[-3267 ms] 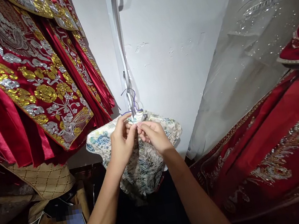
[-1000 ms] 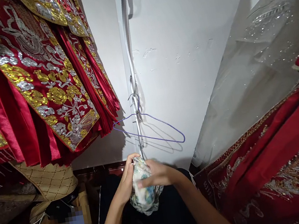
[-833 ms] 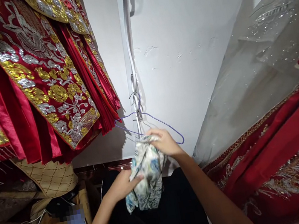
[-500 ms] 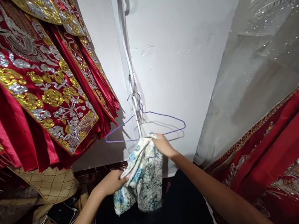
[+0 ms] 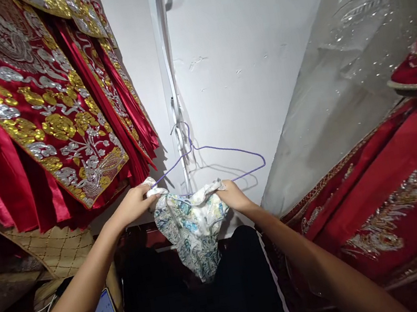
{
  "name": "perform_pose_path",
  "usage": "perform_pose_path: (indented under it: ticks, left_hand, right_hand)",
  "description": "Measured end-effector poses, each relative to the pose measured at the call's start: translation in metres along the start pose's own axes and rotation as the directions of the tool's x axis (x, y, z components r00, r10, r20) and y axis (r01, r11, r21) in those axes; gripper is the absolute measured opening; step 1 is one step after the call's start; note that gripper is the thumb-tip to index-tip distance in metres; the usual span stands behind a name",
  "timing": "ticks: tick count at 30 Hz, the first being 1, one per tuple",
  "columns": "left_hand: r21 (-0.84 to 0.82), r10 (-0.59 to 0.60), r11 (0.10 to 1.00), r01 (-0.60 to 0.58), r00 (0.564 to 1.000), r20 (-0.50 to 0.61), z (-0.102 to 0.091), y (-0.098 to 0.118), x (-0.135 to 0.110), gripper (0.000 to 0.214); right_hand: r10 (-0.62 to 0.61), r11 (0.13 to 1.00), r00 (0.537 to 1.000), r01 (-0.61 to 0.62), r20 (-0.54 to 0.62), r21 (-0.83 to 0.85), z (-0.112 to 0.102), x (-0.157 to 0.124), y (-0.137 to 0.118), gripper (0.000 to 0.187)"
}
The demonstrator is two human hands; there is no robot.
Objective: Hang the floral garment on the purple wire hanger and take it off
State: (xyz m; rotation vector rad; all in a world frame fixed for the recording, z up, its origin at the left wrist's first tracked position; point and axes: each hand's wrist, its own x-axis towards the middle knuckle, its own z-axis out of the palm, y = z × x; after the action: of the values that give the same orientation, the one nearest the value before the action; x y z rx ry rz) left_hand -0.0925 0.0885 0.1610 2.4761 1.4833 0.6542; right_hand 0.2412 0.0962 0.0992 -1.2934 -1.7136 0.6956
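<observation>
Both hands on the floral top (image 5: 200, 226); it hangs between them, body dropping below the fingers toward the lap, well creased. Left hand (image 5: 135, 205): thumb and fingers clamped on a bunched edge, right where the left end of the purple hanger (image 5: 227, 148) disappears into the cloth. Can't tell if that end sits inside the fabric or behind it. Right hand (image 5: 236, 196): fingers pinched on the top's other upper edge, tips partly hidden by the folds. Hanger's right arm is bare, tip out beyond the right fingers and higher; bottom bar shows just above the cloth between the hands. Hook sits at the white strap (image 5: 169, 72), above and between both hands, so it probably swings and twists easily. Handling notes: keep the left pinch light on fabric but firm enough to steady the wire end, feed cloth outward along it, don't yank down. Right fingers should hold the edge wide and slack so the bare arm has room. Watch for the tip snagging a crease; thin cloth likely bunches, so smooth as you go. Even tension both sides or the hanger tilts. Mind the red embroidered gown (image 5: 63, 127) just up and left of the left fingers, easy to brush with an elbow or the cloth.
</observation>
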Motion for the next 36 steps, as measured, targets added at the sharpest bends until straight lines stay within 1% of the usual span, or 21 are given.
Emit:
perform_pose_path:
  ticks: [2,4,5,6,7,9,11,14,16,18,20,21,23,24,27,29,31,32,34,35,36]
  left_hand:
    - [0.035,-0.083,0.996,0.081,0.995,0.06,0.008,-0.007,0.004,0.041]
    - [0.042,-0.137,0.99,0.132,0.974,0.18,0.014,-0.018,0.003,0.042]
    - [0.026,-0.136,0.991,0.134,0.966,0.221,0.015,-0.023,0.001,0.041]
    - [0.002,-0.114,0.993,0.117,0.966,0.23,0.014,-0.025,-0.001,0.039]
    - [-0.026,-0.073,0.996,0.08,0.977,0.201,0.012,-0.025,-0.002,0.037]
    - [-0.079,0.033,0.996,-0.028,0.997,0.072,0.007,-0.019,-0.003,0.035]
    - [-0.142,0.1,0.984,-0.107,0.993,-0.059,0.002,-0.007,0.001,0.032]
    - [-0.266,0.057,0.957,-0.118,0.973,-0.225,0.0,0.009,0.013,0.027]
    - [-0.313,0.006,0.944,-0.108,0.951,-0.309,0.0,0.014,0.021,0.035]
    - [-0.309,-0.011,0.946,-0.096,0.944,-0.329,-0.001,0.012,0.025,0.04]
    - [-0.263,-0.003,0.961,-0.082,0.951,-0.31,-0.003,0.008,0.027,0.038]
    - [-0.229,0.012,0.97,-0.086,0.951,-0.308,-0.005,0.005,0.028,0.036]
    - [-0.142,0.07,0.983,-0.118,0.95,-0.304,-0.008,0.001,0.03,0.034]
    - [-0.094,0.104,0.986,-0.137,0.95,-0.294,-0.01,-0.001,0.032,0.033]
    - [0.013,0.156,0.987,-0.158,0.951,-0.268,-0.01,-0.001,0.038,0.032]
    - [0.042,0.147,0.989,-0.141,0.949,-0.28,-0.009,-0.001,0.04,0.031]
    - [0.059,0.138,0.99,-0.126,0.945,-0.296,-0.008,-0.001,0.04,0.031]
    - [0.067,0.135,0.991,-0.12,0.944,-0.302,-0.008,-0.001,0.039,0.031]
    - [0.069,0.118,0.992,-0.101,0.942,-0.315,-0.01,-0.002,0.037,0.032]
    - [0.059,0.103,0.994,-0.088,0.942,-0.319,-0.012,-0.002,0.035,0.032]
    - [0.034,0.08,0.997,-0.073,0.943,-0.322,-0.014,-0.001,0.034,0.032]
  right_hand:
    - [-0.022,1.0,1.0,0.022,-0.005,0.006,-0.001,-0.004,-0.002,0.014]
    - [-0.04,0.999,0.999,0.04,-0.022,0.004,-0.006,-0.006,-0.002,0.011]
    - [-0.046,0.999,0.999,0.046,-0.028,0.006,-0.008,-0.007,-0.001,0.009]
    - [-0.048,0.999,0.998,0.049,-0.029,0.012,-0.009,-0.008,0.0,0.008]
    - [-0.049,0.999,0.998,0.049,-0.025,0.022,-0.009,-0.009,0.0,0.008]
    - [-0.048,0.997,0.999,0.048,0.0,0.054,-0.002,-0.012,-0.001,0.007]
    - [-0.047,0.995,0.998,0.044,0.028,0.09,0.01,-0.015,-0.006,0.006]
    - [-0.07,0.984,0.993,0.053,0.098,0.17,0.029,-0.022,-0.02,0.009]
    - [-0.107,0.975,0.98,0.07,0.168,0.21,0.032,-0.028,-0.031,0.026]
    - [-0.116,0.979,0.981,0.086,0.157,0.185,0.022,-0.034,-0.038,0.056]
    - [-0.089,0.992,0.996,0.089,0.006,0.085,0.002,-0.041,-0.042,0.081]
    - [-0.072,0.997,0.993,0.075,-0.098,0.028,-0.009,-0.045,-0.043,0.087]
    - [-0.057,0.997,0.961,0.04,-0.271,-0.068,-0.03,-0.051,-0.042,0.087]
    - [-0.056,0.995,0.944,0.026,-0.326,-0.097,-0.039,-0.054,-0.04,0.084]
    - [-0.065,0.996,0.916,0.033,-0.396,-0.088,-0.054,-0.062,-0.036,0.081]
    - [-0.05,0.996,0.913,0.014,-0.404,-0.091,-0.059,-0.064,-0.032,0.087]
    - [-0.023,0.989,0.936,-0.029,-0.352,-0.142,-0.066,-0.064,-0.029,0.086]
    - [-0.017,0.985,0.951,-0.037,-0.308,-0.17,-0.072,-0.063,-0.029,0.078]
    - [-0.024,0.982,0.98,-0.013,-0.197,-0.186,-0.086,-0.059,-0.031,0.051]
    - [-0.032,0.987,0.989,0.009,-0.144,-0.157,-0.093,-0.056,-0.033,0.038]
    - [-0.035,0.995,0.996,0.026,-0.087,-0.101,-0.1,-0.052,-0.036,0.03]
